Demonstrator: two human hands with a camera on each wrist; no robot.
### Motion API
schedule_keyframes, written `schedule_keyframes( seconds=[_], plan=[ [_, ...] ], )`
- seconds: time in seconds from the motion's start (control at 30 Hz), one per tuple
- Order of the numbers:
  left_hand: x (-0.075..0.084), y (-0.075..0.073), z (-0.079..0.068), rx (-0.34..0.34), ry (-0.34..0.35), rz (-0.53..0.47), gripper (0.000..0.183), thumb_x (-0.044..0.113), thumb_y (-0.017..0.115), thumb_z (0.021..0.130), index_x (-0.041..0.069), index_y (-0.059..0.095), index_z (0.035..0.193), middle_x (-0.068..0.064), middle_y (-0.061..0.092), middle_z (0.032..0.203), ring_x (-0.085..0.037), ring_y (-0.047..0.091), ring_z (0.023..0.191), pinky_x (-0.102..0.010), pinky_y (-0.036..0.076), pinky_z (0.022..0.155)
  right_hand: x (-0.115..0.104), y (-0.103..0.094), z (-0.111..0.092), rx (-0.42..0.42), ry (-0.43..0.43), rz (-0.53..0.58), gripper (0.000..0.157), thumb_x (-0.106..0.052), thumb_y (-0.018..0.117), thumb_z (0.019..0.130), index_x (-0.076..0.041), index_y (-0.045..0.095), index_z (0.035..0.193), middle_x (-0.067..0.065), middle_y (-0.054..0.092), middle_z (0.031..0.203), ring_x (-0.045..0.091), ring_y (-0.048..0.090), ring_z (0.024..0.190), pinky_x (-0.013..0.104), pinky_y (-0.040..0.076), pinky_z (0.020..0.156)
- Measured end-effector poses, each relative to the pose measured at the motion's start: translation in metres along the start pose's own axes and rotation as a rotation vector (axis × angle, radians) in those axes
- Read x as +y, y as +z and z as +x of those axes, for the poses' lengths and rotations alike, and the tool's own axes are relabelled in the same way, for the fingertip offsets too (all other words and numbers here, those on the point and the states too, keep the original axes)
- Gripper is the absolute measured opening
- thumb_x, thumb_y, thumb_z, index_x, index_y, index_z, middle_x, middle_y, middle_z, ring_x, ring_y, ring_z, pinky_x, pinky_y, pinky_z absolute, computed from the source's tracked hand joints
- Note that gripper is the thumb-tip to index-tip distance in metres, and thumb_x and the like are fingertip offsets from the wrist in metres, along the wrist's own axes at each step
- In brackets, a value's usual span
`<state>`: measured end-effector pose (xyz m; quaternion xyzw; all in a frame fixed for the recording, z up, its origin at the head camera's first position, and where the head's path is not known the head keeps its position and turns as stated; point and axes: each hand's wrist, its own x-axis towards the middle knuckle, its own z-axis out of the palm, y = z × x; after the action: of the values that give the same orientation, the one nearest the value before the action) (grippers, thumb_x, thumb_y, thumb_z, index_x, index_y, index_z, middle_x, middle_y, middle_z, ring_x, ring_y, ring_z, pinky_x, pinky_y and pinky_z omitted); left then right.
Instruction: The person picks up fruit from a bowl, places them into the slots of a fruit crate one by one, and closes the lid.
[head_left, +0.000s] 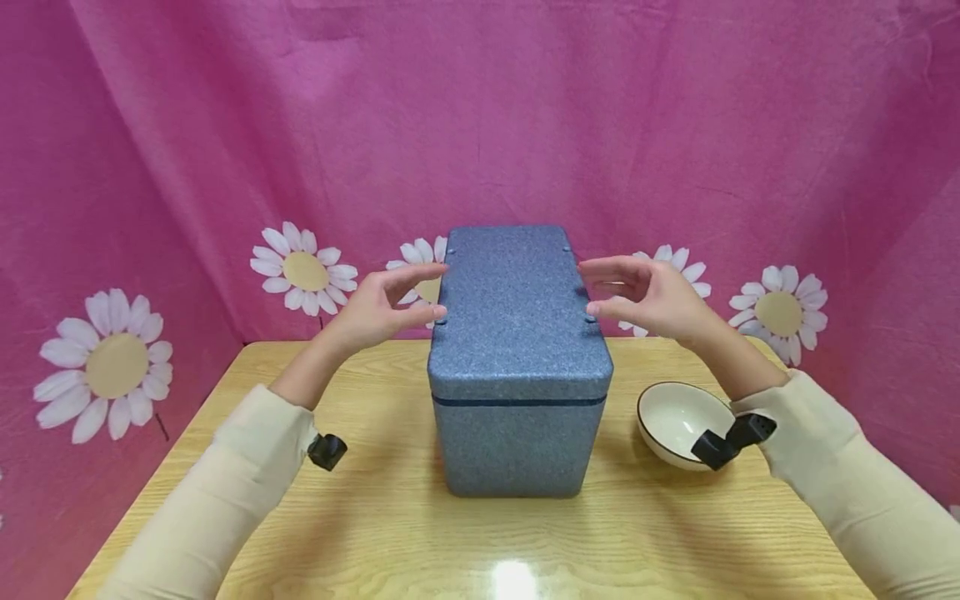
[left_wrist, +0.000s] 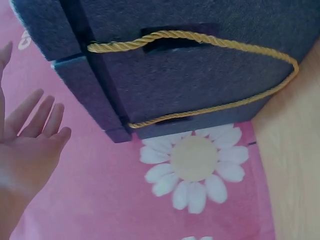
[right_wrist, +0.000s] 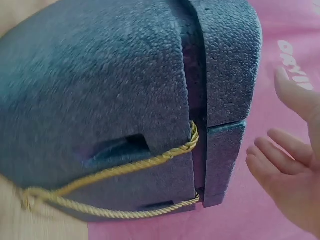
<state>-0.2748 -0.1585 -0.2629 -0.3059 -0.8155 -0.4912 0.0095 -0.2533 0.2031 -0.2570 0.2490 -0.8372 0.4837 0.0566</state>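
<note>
A blue-grey foam cooler box (head_left: 517, 450) stands upright in the middle of the table, its lid (head_left: 513, 317) on top with a thin dark seam below. Gold rope handles hang on its sides: one rope (left_wrist: 240, 46) in the left wrist view, another rope (right_wrist: 120, 172) in the right wrist view. At the lid's left side, my left hand (head_left: 386, 307) is held up with thumb and fingers spread. Mirroring it on the right is my right hand (head_left: 652, 300), fingers extended. Both wrist views show a gap between hand and box, and neither hand holds anything.
A cream bowl with a dark rim (head_left: 678, 408) sits on the wooden table (head_left: 360, 500), right of the box and under my right forearm. Behind the table hangs a pink cloth (head_left: 510, 108) printed with white daisies.
</note>
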Motion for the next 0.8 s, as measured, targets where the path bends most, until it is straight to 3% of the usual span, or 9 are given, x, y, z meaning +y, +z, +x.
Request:
schedule_keyframes(
  seconds=[0.1, 0.3, 0.57, 0.8],
  plan=[
    [0.009, 0.000, -0.001, -0.059, 0.033, 0.100, 0.060, 0.011, 0.074, 0.085, 0.008, 0.052, 0.141, -0.010, 0.052, 0.149, -0.023, 0.038, 0.146, -0.046, 0.028, 0.124, -0.005, -0.001, 0.000, -0.041, -0.048, -0.128, 0.055, -0.011, 0.082, 0.078, 0.000, 0.062, 0.129, 0.018, 0.066, 0.129, 0.002, 0.065, 0.110, 0.008, 0.051, 0.091],
    [0.015, 0.006, -0.002, -0.094, 0.036, 0.299, 0.068, 0.022, 0.082, 0.079, 0.014, 0.054, 0.140, -0.008, 0.053, 0.147, -0.024, 0.042, 0.143, -0.048, 0.032, 0.122, -0.009, 0.001, 0.000, -0.075, -0.124, -0.265, 0.059, -0.014, 0.088, 0.071, 0.001, 0.065, 0.124, 0.017, 0.069, 0.125, 0.029, 0.065, 0.116, 0.012, 0.049, 0.099],
    [0.012, 0.007, -0.003, -0.105, 0.026, 0.421, 0.067, 0.030, 0.081, 0.077, 0.014, 0.057, 0.137, -0.007, 0.055, 0.145, -0.027, 0.041, 0.144, -0.050, 0.031, 0.121, -0.006, 0.002, -0.001, -0.082, -0.172, -0.367, 0.056, -0.016, 0.088, 0.070, -0.002, 0.068, 0.121, 0.014, 0.072, 0.120, 0.029, 0.065, 0.117, 0.032, 0.049, 0.102],
    [0.010, 0.009, -0.004, -0.085, 0.067, 0.460, 0.064, 0.031, 0.081, 0.077, 0.012, 0.060, 0.134, -0.009, 0.058, 0.141, -0.027, 0.048, 0.138, -0.049, 0.037, 0.118, -0.004, 0.001, 0.001, -0.095, -0.197, -0.473, 0.055, -0.022, 0.089, 0.070, -0.005, 0.070, 0.118, 0.012, 0.073, 0.118, 0.029, 0.066, 0.117, 0.039, 0.052, 0.099]
  ],
)
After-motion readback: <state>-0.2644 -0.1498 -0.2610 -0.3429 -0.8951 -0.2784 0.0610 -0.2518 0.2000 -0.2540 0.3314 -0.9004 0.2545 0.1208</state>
